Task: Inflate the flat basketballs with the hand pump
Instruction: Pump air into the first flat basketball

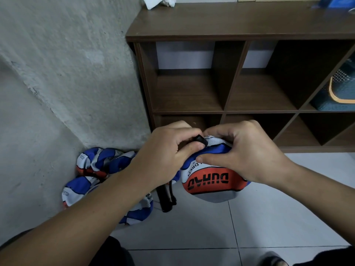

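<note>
While both hands hold it up in front of the shelf unit (211, 33), the flat basketball (212, 181) hangs folded above the tiled floor (269, 217).

The left hand (163, 156) pinches a small black pump tip (200, 140) w/ thumb & fingers against the top edge of the ball; the right hand (247, 150) grips the same edge, thumb pressed on the blue panel. Black pump body (165, 198) lies on the floor just below, beside 2 more flat balls (99, 164) piled in the corner by the concrete wall (67, 73). Shoe (342, 87) sits in a right compartment.
</note>
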Demonstrator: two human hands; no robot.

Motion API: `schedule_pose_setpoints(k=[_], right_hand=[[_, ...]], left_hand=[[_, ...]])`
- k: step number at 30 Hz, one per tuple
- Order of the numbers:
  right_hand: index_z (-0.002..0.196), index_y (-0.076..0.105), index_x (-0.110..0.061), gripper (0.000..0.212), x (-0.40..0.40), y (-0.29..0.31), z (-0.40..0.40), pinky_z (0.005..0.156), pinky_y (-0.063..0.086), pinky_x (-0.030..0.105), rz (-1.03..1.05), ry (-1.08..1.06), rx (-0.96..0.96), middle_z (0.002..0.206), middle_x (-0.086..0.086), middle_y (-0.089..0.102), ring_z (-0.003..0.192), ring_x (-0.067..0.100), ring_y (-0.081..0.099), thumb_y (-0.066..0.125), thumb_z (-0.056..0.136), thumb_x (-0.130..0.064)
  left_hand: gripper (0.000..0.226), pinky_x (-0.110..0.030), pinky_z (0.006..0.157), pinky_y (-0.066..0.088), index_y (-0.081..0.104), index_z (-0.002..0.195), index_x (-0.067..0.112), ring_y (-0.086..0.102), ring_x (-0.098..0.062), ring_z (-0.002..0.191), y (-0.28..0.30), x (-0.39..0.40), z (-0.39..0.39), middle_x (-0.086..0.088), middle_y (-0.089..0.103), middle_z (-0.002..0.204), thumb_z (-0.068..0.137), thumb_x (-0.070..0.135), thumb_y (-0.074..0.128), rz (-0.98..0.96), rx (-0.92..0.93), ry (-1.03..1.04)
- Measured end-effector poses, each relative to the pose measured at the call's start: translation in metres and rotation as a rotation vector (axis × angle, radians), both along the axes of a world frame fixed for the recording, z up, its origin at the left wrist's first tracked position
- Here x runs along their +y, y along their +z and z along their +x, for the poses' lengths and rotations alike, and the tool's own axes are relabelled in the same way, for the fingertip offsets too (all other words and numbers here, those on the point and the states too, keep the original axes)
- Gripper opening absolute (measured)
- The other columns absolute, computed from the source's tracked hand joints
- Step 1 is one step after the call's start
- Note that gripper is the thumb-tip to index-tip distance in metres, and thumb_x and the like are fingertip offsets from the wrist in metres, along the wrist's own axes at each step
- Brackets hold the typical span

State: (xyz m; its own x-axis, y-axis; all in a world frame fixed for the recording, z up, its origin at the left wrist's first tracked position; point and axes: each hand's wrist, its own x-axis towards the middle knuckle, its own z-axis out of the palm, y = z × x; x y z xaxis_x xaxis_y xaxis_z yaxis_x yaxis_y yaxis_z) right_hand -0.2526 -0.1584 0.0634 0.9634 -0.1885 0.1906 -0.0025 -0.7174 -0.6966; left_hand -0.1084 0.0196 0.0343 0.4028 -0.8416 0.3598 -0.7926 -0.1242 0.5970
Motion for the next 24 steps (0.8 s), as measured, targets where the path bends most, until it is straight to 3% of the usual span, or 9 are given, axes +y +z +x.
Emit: schedule_pose_setpoints(k=[6, 9, 13, 15, 18, 21, 24], right_hand=[[0.108, 0.082, -0.03, 0.031, 0.002, -0.006, 0.0, 0.075, 0.06, 0.025, -0.081, -0.021, -0.007, 0.093, -0.02, 0.079, 0.089, -0.002, 0.075, 0.093, 0.081, -0.04], [0.108, 0.079, -0.032, 0.033, 0.005, -0.012, 0.0, 0.07, 0.059, 0.027, -0.167, -0.018, -0.007, 0.09, -0.019, 0.077, 0.085, -0.001, 0.074, 0.093, 0.08, -0.043], [0.115, 0.075, -0.033, 0.047, 0.0, -0.015, -0.001, 0.073, 0.06, 0.03, -0.18, 0.009, 0.036, 0.096, -0.016, 0.076, 0.088, 0.003, 0.073, 0.094, 0.076, -0.05], [0.12, 0.073, -0.033, 0.054, -0.008, -0.012, -0.001, 0.077, 0.061, 0.027, -0.156, 0.036, 0.05, 0.103, -0.018, 0.076, 0.094, 0.001, 0.073, 0.096, 0.074, -0.05], [0.125, 0.072, -0.033, 0.06, -0.022, -0.007, -0.003, 0.085, 0.061, 0.025, -0.118, 0.036, 0.046, 0.109, -0.022, 0.075, 0.1, 0.0, 0.073, 0.099, 0.072, -0.047], [0.125, 0.071, -0.034, 0.061, -0.032, -0.003, -0.007, 0.087, 0.061, 0.025, -0.077, 0.045, 0.041, 0.111, -0.021, 0.075, 0.102, 0.002, 0.074, 0.099, 0.071, -0.044], [0.125, 0.072, -0.032, 0.062, -0.036, 0.001, -0.01, 0.089, 0.061, 0.028, -0.037, 0.055, 0.029, 0.112, -0.018, 0.077, 0.104, 0.005, 0.075, 0.099, 0.069, -0.04]], left_hand=[[0.021, -0.034, 0.073, 0.052, 0.079, 0.121, 0.024, 0.065, -0.009, 0.088, -0.001, -0.005, -0.008, 0.012, 0.065, 0.092, 0.105, 0.03, 0.068, 0.069, -0.021, -0.017], [0.022, -0.036, 0.075, 0.055, 0.08, 0.121, 0.028, 0.066, -0.006, 0.087, -0.002, -0.005, -0.01, 0.012, 0.067, 0.092, 0.104, 0.035, 0.068, 0.126, 0.061, 0.025], [0.022, -0.037, 0.081, 0.061, 0.079, 0.123, 0.034, 0.071, -0.005, 0.096, -0.003, 0.003, -0.004, 0.014, 0.072, 0.102, 0.103, 0.036, 0.069, 0.164, 0.165, -0.02], [0.025, -0.028, 0.086, 0.061, 0.078, 0.125, 0.036, 0.072, -0.004, 0.103, 0.002, 0.011, 0.002, 0.016, 0.074, 0.109, 0.1, 0.04, 0.073, 0.152, 0.276, -0.039], [0.042, -0.018, 0.094, 0.054, 0.072, 0.134, 0.039, 0.066, 0.008, 0.112, 0.005, 0.031, 0.026, 0.024, 0.073, 0.118, 0.096, 0.057, 0.067, 0.234, 0.282, 0.007], [0.047, -0.023, 0.101, 0.049, 0.067, 0.136, 0.047, 0.058, 0.018, 0.111, -0.006, 0.054, 0.063, 0.03, 0.067, 0.123, 0.096, 0.069, 0.058, 0.435, 0.256, 0.163], [0.072, -0.026, 0.108, 0.046, 0.062, 0.142, 0.049, 0.058, 0.013, 0.119, -0.033, 0.067, 0.077, 0.031, 0.063, 0.133, 0.084, 0.091, 0.056, 0.597, 0.436, 0.173]])
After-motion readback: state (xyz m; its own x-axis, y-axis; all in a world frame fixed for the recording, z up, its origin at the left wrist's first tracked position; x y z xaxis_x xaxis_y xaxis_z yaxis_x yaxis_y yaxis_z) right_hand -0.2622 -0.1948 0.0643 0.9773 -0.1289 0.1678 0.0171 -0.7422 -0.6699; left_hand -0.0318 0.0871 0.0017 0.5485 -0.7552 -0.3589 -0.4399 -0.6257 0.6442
